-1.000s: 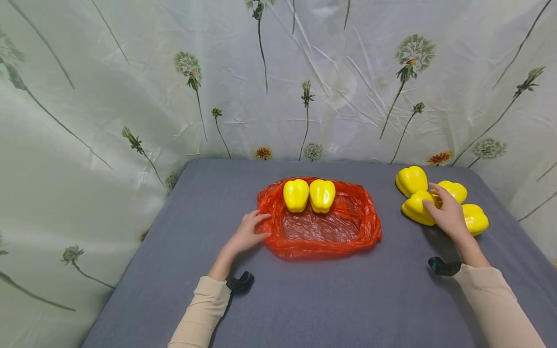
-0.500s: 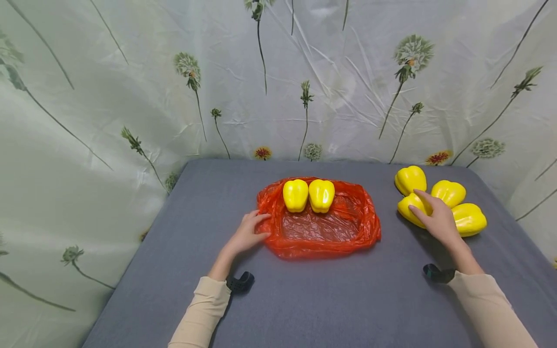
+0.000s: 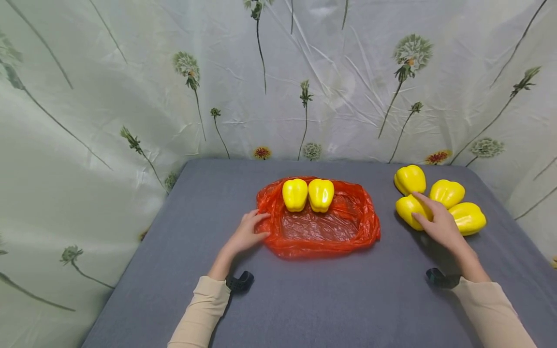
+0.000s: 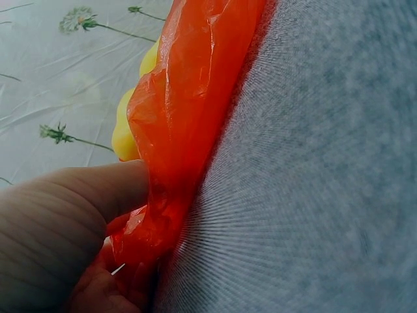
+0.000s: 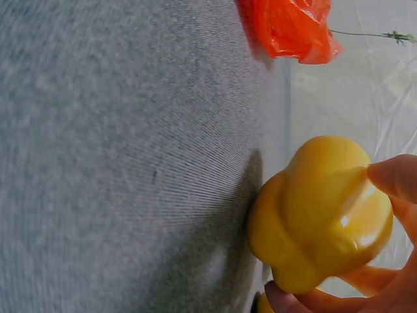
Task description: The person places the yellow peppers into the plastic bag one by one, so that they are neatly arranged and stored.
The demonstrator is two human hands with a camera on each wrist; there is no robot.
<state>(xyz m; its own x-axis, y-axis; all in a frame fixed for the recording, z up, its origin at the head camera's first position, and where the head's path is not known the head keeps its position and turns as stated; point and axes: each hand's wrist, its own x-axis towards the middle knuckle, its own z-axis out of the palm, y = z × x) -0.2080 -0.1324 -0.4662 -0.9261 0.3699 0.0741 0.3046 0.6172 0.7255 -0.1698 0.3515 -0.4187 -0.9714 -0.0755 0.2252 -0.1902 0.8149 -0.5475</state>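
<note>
A red plastic bag (image 3: 370, 222) lies spread with its mouth up and its rim rolled into a low wall. Two yellow bell peppers (image 3: 295, 195) stand side by side at its back. My left hand (image 3: 245, 234) holds the bag's left side; the left wrist view has the thumb (image 4: 124, 186) against the red film and the other fingers partly hidden below. At the right, my right hand (image 3: 441, 224) grips a yellow bell pepper (image 5: 319, 215) between thumb and fingers. Several more yellow peppers (image 3: 447, 193) lie just behind and beside that hand.
Grey cloth (image 3: 313, 299) covers the table. A curtain (image 3: 339, 87) with a dandelion print hangs along the back and left edges. Each wrist wears a dark band, the left one (image 3: 240, 281) close over the cloth.
My right hand has shifted slightly left from among the peppers and now grips the front-left one, which has turned a little. The left hand stays on the bag.
</note>
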